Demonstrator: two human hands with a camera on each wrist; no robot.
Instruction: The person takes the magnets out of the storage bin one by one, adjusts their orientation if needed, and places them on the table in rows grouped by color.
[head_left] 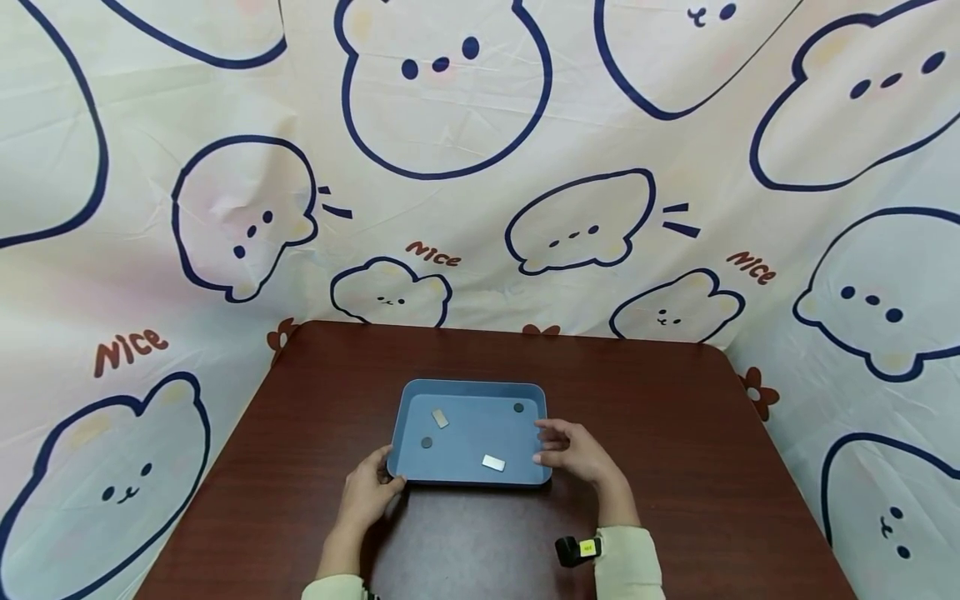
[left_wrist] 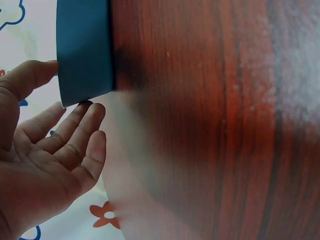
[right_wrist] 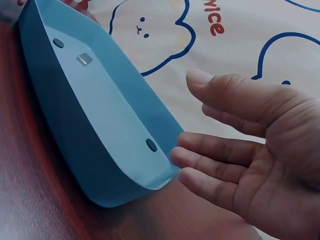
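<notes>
A shallow blue tray (head_left: 467, 429) with raised walls lies on the table. Inside are two small dark round discs (head_left: 427, 442), one at the left and another (head_left: 518, 407) at the far right. A small beige rectangular piece (head_left: 440, 418) lies at the far left of the tray floor, and a shiny silver rectangular piece (head_left: 493, 462) sits near the front. My left hand (head_left: 367, 490) holds the near left corner, thumb against the rim and fingertips at the end wall. At the right end, my right hand (head_left: 579, 452) holds nothing, its spread fingertips close beside the tray wall (right_wrist: 165, 182).
The dark red-brown wooden table (head_left: 675, 433) extends around the tray, with a glossy patch in front. Behind and beside it hangs a pale cloth (head_left: 480, 208) printed with cartoon animals. A black device with a yellow label (head_left: 579, 550) is on the right wrist.
</notes>
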